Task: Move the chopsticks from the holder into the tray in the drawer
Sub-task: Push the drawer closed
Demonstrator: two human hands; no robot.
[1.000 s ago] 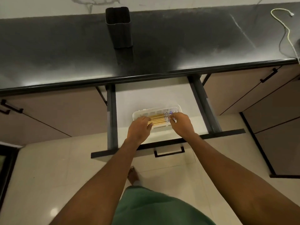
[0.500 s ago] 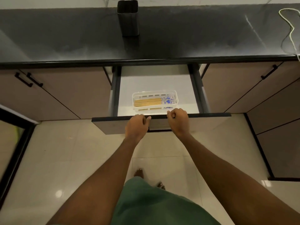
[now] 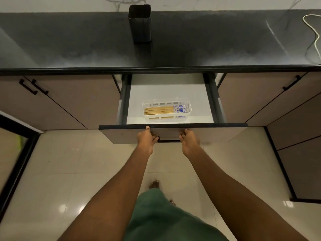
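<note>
Both hands, the left hand (image 3: 146, 139) and right hand (image 3: 188, 140), are curling around the handle (image 3: 169, 140) on the drawer (image 3: 173, 133) front. Chopsticks (image 3: 160, 110) are lying flat in the white tray (image 3: 190, 108) inside the drawer, and the dark holder (image 3: 139, 23) is standing behind the drawer on the counter (image 3: 69, 40).

Tabletop (image 3: 208, 40): dark, glossy, running the full width of the view, pale wall behind. On it, a dark upright holder (image 3: 139, 23) stands near the back edge, left of centre; a pale cord (image 3: 315, 32) lies looped at the far right end. Below the front edge, drawer (image 3: 156, 89) pulled out, white floor inside, dark side walls. On the drawer floor, near the front panel and slightly right of centre, a white slotted tray (image 3: 147, 117) sits flat. In the tray, chopsticks (image 3: 159, 110) lie side by side, lengthwise, blue-patterned ends to the right.
</note>
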